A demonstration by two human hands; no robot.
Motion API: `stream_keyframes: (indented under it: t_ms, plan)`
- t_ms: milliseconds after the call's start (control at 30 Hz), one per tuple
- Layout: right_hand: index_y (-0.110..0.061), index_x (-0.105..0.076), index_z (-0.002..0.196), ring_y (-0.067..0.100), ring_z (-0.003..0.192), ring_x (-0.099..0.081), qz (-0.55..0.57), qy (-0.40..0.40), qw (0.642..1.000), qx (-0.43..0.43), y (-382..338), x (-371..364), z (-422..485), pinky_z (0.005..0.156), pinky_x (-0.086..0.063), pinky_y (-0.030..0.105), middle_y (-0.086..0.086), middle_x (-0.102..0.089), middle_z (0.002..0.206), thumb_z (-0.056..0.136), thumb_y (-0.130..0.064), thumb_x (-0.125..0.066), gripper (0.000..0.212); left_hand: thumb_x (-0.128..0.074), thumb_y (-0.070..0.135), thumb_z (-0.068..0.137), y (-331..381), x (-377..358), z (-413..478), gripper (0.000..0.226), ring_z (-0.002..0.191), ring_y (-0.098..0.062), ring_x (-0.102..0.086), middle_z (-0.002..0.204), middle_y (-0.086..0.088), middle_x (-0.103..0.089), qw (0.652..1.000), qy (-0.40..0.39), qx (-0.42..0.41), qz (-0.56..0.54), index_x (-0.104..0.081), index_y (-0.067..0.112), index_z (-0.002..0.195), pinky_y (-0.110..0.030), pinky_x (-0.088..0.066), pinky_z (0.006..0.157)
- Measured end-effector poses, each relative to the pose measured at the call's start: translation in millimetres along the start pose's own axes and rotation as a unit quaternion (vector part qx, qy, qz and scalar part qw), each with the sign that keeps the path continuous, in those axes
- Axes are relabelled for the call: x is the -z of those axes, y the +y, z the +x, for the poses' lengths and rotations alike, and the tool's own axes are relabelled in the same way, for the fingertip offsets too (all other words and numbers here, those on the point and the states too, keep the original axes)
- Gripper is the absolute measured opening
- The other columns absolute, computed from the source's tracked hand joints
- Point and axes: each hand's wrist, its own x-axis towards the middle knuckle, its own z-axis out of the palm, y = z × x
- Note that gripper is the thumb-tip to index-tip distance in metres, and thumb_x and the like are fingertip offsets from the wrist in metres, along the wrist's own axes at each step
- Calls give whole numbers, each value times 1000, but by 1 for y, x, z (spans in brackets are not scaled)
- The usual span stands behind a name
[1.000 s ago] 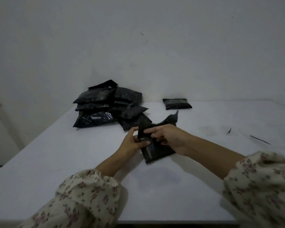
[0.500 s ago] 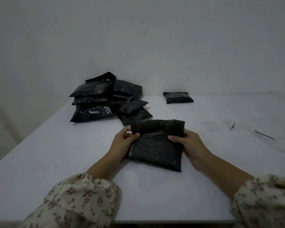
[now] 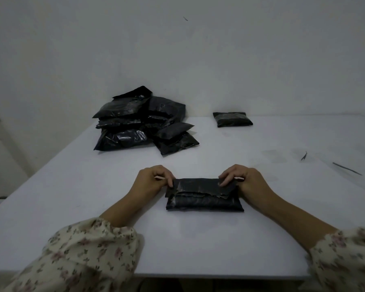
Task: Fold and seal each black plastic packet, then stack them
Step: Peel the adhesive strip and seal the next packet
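A black plastic packet (image 3: pixel 203 199) lies flat on the white table (image 3: pixel 198 245) in front of me, its top flap folded down toward me. My left hand (image 3: pixel 152 182) pinches the flap's left corner. My right hand (image 3: pixel 243 179) pinches the right corner with curled fingers. A loose pile of several black packets (image 3: pixel 141 123) sits at the back left near the wall. One folded black packet (image 3: pixel 232 119) lies alone at the back centre right.
Two thin dark strips (image 3: pixel 347 169) and a small dark scrap (image 3: pixel 303 155) lie on the table at the right. A white wall stands right behind the table. The table's near edge runs just below my floral sleeves.
The packet, held up a second ago, was laid flat. Its top flap has since been folded down toward me, and both hands moved to the flap's corners.
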Motion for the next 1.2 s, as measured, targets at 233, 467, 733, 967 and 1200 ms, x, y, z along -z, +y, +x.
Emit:
stream_keyframes:
  t_ms: [233,467,733,967,1200]
  plan:
    - [-39,-69,64,2,78,-49,-139,34,988,59,7,1,-3,67,-35,8,-9,-52,79,66,22,-63,61,-69,-5,79,0,1,-5,37,81,-3,-61,83,7,-65,994,-7,-83,71,-65,32,80,-20,-50,73]
    - [-10,-70,72,14,78,-41,-345,1,907,240,-2,5,-12,56,-38,25,-2,-59,80,58,20,-72,33,-62,-2,77,-4,5,-6,52,81,-2,-49,85,19,-49,944,-62,-225,233,-64,41,105,-23,-45,65]
    - [-15,-60,71,16,64,-45,-445,-71,844,290,-11,16,-17,47,-33,24,-3,-53,69,56,18,-75,40,-50,21,83,-1,11,-3,23,74,0,-43,81,9,-52,934,-80,-226,266,-65,36,91,-21,-38,57]
    - [-4,-72,96,24,72,-65,-525,-105,800,272,-26,7,-34,56,-52,26,6,-69,88,66,8,-65,32,-48,-5,85,41,15,-3,33,116,-2,-49,120,9,-59,911,-196,-190,307,-72,17,83,-21,-40,95]
    - [-12,9,151,20,146,-12,-565,-222,792,63,-49,-10,-63,116,-15,30,8,1,160,101,-9,-33,66,-36,38,101,61,-31,-28,46,110,-16,-42,126,-2,-40,843,-225,-195,447,-34,26,146,-29,-39,94]
